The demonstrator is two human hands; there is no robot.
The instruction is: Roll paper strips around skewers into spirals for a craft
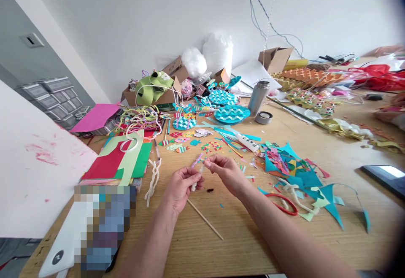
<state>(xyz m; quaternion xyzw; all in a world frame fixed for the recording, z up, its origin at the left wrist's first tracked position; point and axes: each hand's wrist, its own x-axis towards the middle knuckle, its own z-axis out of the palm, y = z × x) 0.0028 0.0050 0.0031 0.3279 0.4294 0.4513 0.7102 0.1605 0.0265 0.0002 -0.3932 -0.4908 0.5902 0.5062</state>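
Observation:
My left hand [185,187] is closed, pinching a short white fuzzy strand [194,187] that looks like yarn. My right hand [226,172] pinches the upper end of the same strand between thumb and fingertips. A thin purple piece [197,160] sticks up just beyond my left fingers; whether it is joined to the strand I cannot tell. Below the hands, a thin wooden stick [207,221] lies slantwise on the table. Close by is a small dark fuzzy scrap [210,190]. Lengths of thick white yarn [153,183] lie to the left.
Paper fish [182,139] and a glue bottle [247,142] lie ahead. Teal paper scraps [303,181] and red-handled scissors [283,204] are at right. A steel flask [258,98] stands farther back. Coloured paper sheets [110,160] with a tape roll [129,144] lie left.

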